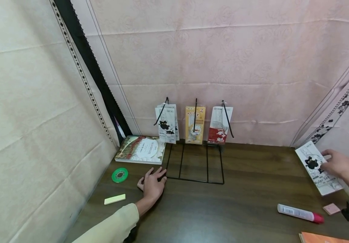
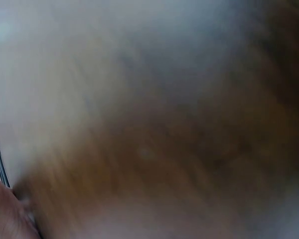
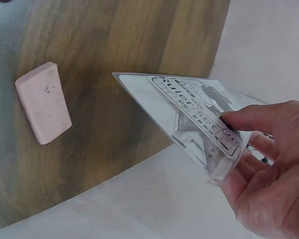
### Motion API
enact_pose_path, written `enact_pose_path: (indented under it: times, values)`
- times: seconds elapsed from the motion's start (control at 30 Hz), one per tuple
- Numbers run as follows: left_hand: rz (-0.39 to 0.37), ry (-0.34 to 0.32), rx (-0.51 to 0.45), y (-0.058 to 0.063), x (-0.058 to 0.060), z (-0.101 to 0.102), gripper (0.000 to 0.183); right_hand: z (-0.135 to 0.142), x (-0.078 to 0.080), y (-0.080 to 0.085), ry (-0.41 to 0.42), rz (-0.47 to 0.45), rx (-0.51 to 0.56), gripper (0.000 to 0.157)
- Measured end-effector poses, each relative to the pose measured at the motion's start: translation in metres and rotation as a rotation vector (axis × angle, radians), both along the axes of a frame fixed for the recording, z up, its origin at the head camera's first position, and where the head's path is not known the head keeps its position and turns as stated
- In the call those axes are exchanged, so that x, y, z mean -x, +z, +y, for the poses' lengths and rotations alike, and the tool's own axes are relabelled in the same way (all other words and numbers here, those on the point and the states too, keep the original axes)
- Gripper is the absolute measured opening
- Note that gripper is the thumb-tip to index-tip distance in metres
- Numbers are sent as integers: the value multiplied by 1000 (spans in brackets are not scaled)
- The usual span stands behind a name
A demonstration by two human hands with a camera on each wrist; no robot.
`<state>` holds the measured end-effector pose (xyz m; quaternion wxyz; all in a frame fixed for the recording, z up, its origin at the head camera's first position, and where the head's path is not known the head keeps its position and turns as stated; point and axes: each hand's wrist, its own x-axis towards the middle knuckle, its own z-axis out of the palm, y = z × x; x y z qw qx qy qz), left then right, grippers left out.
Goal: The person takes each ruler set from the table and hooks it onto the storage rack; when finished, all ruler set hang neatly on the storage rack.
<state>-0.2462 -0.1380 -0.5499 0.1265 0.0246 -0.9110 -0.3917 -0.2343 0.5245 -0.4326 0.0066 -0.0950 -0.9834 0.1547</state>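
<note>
At the right edge of the table my right hand (image 1: 341, 167) pinches a ruler set (image 1: 314, 165) in a clear packet with a black cat print. The right wrist view shows the thumb on the front of the ruler set (image 3: 194, 109), with the other fingers behind it. My left hand (image 1: 154, 185) is low at the front left corner of a black wire display rack (image 1: 192, 180), its fingers spread and fingertips right at the wire. On the rack's hooks hang more ruler sets (image 1: 166, 125), a yellow packet (image 1: 189, 138) and a red-and-white packet (image 1: 217, 131).
Left of the rack lie a book (image 1: 141, 150), a green tape roll (image 1: 120, 175) and a pale yellow bar (image 1: 115, 199). On the right are a glue stick (image 1: 299, 213), a pink eraser (image 1: 331, 209) and an orange book (image 1: 323, 238). Cloth walls (image 1: 207, 57) enclose the table.
</note>
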Motion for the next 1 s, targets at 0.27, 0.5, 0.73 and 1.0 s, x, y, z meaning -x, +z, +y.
enact_pose_path:
  times: [0.27, 0.5, 0.73, 1.0]
  values:
    - [-15, 17, 36, 1, -3, 1, 33, -18, -3, 13, 79, 29, -7, 58]
    - [-10, 15, 33, 1, -4, 2, 33, -39, -6, 19, 115, 82, -9, 60]
    - [-5, 16, 28, 2, -3, 2, 32, -68, -6, 26, 245, 134, 50, 58]
    - [-2, 23, 40, 1, -1, 4, 32, -105, -10, 33, 294, 219, 39, 55]
